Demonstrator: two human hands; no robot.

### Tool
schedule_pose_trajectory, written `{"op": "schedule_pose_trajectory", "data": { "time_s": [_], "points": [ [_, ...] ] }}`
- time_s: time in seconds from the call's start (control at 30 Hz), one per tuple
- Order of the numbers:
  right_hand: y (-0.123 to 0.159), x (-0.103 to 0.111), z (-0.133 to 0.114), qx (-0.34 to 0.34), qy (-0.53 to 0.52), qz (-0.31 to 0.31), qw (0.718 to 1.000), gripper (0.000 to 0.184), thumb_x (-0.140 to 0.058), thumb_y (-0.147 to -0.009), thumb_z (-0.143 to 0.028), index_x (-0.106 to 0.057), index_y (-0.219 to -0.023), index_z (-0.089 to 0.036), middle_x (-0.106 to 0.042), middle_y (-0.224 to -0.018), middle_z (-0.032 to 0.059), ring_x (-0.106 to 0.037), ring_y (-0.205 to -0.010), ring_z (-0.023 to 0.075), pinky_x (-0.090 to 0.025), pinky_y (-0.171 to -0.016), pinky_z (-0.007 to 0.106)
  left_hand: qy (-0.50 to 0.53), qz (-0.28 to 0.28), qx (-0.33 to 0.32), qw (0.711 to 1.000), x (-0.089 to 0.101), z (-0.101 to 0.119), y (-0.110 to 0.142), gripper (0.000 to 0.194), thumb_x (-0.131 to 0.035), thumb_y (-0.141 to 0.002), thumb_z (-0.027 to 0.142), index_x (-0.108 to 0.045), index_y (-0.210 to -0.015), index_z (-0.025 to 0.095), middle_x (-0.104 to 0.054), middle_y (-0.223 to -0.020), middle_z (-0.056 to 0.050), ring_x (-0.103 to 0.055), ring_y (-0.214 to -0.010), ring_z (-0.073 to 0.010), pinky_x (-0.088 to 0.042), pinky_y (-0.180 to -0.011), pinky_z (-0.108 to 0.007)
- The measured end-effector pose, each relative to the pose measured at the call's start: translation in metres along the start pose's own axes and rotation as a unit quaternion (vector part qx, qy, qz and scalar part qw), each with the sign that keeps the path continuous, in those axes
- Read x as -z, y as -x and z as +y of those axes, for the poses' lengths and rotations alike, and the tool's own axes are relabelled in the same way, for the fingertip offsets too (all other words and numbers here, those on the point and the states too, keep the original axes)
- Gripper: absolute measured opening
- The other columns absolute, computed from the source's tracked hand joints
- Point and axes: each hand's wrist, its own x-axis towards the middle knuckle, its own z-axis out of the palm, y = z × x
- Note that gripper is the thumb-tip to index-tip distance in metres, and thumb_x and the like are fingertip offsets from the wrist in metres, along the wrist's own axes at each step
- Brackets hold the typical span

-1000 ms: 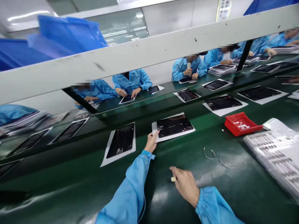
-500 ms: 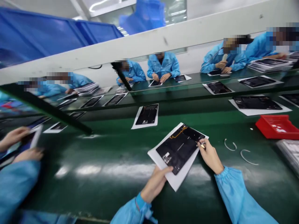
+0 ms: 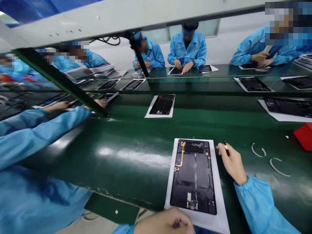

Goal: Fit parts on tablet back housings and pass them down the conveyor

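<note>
An opened tablet housing (image 3: 202, 172), black with an orange flex cable along its left side, lies on a sheet of white paper (image 3: 220, 201) in front of me. My left hand (image 3: 165, 222) is at the bottom edge of the view, fingers curled, over the paper's near left corner; its fingertips are partly cut off, so what they hold is hidden. To the right of the paper my right hand (image 3: 231, 162) is closed around a small slim dark tool (image 3: 226, 148) with a pale part, apart from the tablet.
Two white curved strips (image 3: 258, 151) lie right of my hand, near a red bin (image 3: 303, 136). Another tablet on paper (image 3: 162, 105) lies farther back. A co-worker's arm (image 3: 48, 130) reaches across at left, beside a slanted green post (image 3: 60, 81). Several people sit opposite.
The tablet and paper, tilted in my hands before, now lie straighter and nearer me. My right hand has drawn away from the tablet's edge. The left co-worker's arms now reach forward.
</note>
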Motion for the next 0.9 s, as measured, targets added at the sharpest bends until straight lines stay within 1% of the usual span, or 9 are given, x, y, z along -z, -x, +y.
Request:
{"op": "schedule_pose_trajectory", "data": {
  "time_s": [0.07, 0.13, 0.17, 0.23, 0.3, 0.37, 0.43, 0.67, 0.9],
  "points": [
    [0.004, 0.002, 0.000, -0.028, -0.057, 0.022, 0.998, 0.044, -0.039, -0.095, -0.053, -0.063, -0.084, -0.018, -0.065, -0.080, 0.0044, -0.060, -0.074, 0.0168, -0.045, -0.069, 0.027, -0.052, -0.007, -0.021, 0.998, 0.015, 0.028, -0.011, 0.046, -0.053, -0.086, 0.060, -0.071, -0.091, 0.018, -0.067, -0.077, -0.004, -0.055, -0.060, -0.0117, -0.045, -0.058, -0.023],
    [0.010, 0.000, 0.000, -0.057, -0.113, 0.017, 0.992, 0.046, -0.037, -0.096, -0.053, -0.064, -0.088, -0.017, -0.065, -0.082, 0.0052, -0.061, -0.072, 0.0162, -0.048, -0.066, 0.027, -0.119, 0.054, -0.070, 0.989, 0.032, 0.052, -0.035, 0.037, -0.050, -0.091, 0.050, -0.069, -0.095, 0.018, -0.068, -0.079, -0.005, -0.058, -0.063, -0.0136, -0.048, -0.060, -0.026],
    [0.013, -0.001, 0.001, -0.068, -0.135, 0.009, 0.988, 0.045, -0.037, -0.096, -0.053, -0.063, -0.086, -0.017, -0.063, -0.079, 0.0042, -0.060, -0.067, 0.0150, -0.048, -0.062, 0.026, -0.168, 0.118, -0.114, 0.972, 0.042, 0.061, -0.052, 0.030, -0.051, -0.092, 0.044, -0.068, -0.096, 0.020, -0.068, -0.083, -0.005, -0.060, -0.070, -0.0154, -0.049, -0.065, -0.028],
    [0.020, -0.006, 0.002, -0.075, -0.171, -0.006, 0.982, 0.040, -0.043, -0.094, -0.052, -0.061, -0.084, -0.018, -0.061, -0.073, 0.0016, -0.059, -0.061, 0.0133, -0.049, -0.060, 0.025, -0.261, 0.253, -0.208, 0.908, 0.059, 0.070, -0.088, 0.018, -0.056, -0.090, 0.033, -0.067, -0.101, 0.023, -0.067, -0.096, -0.005, -0.062, -0.084, -0.0194, -0.050, -0.076, -0.032],
    [0.025, -0.011, 0.005, -0.069, -0.190, -0.012, 0.979, 0.032, -0.053, -0.090, -0.049, -0.060, -0.084, -0.018, -0.061, -0.074, 0.0011, -0.061, -0.066, 0.0141, -0.052, -0.066, 0.026, -0.318, 0.319, -0.264, 0.853, 0.073, 0.069, -0.119, 0.021, -0.059, -0.088, 0.027, -0.066, -0.108, 0.025, -0.065, -0.106, -0.006, -0.060, -0.098, -0.0219, -0.048, -0.088, -0.034],
    [0.028, -0.015, 0.007, -0.067, -0.197, -0.013, 0.978, 0.025, -0.062, -0.086, -0.044, -0.060, -0.087, -0.019, -0.062, -0.081, 0.0023, -0.063, -0.074, 0.0156, -0.054, -0.071, 0.027, -0.343, 0.328, -0.281, 0.834, 0.082, 0.063, -0.140, 0.023, -0.060, -0.087, 0.027, -0.067, -0.110, 0.026, -0.064, -0.108, -0.006, -0.058, -0.105, -0.0226, -0.046, -0.096, -0.036],
    [0.029, -0.018, 0.009, -0.071, -0.192, -0.016, 0.979, 0.022, -0.065, -0.084, -0.041, -0.061, -0.089, -0.020, -0.063, -0.086, 0.0033, -0.064, -0.080, 0.0165, -0.054, -0.074, 0.028, -0.351, 0.319, -0.282, 0.834, 0.087, 0.058, -0.147, 0.020, -0.061, -0.088, 0.029, -0.070, -0.105, 0.025, -0.065, -0.104, -0.005, -0.059, -0.102, -0.0218, -0.045, -0.095, -0.037],
    [0.031, -0.020, 0.010, -0.090, -0.160, -0.012, 0.983, 0.018, -0.065, -0.085, -0.037, -0.064, -0.088, -0.020, -0.064, -0.086, 0.0039, -0.063, -0.079, 0.0168, -0.054, -0.073, 0.029, -0.329, 0.326, -0.299, 0.835, 0.090, 0.057, -0.141, 0.008, -0.067, -0.084, 0.026, -0.073, -0.084, 0.021, -0.067, -0.095, -0.004, -0.062, -0.093, -0.0191, -0.047, -0.088, -0.034],
    [0.028, -0.016, 0.007, -0.100, -0.152, -0.013, 0.983, 0.018, -0.066, -0.084, -0.037, -0.064, -0.088, -0.020, -0.065, -0.084, 0.0038, -0.065, -0.075, 0.0173, -0.055, -0.070, 0.030, -0.362, 0.317, -0.295, 0.826, 0.091, 0.054, -0.139, 0.006, -0.064, -0.082, 0.018, -0.067, -0.077, 0.019, -0.064, -0.104, -0.005, -0.061, -0.099, -0.0197, -0.045, -0.092, -0.035]
  ]
}}
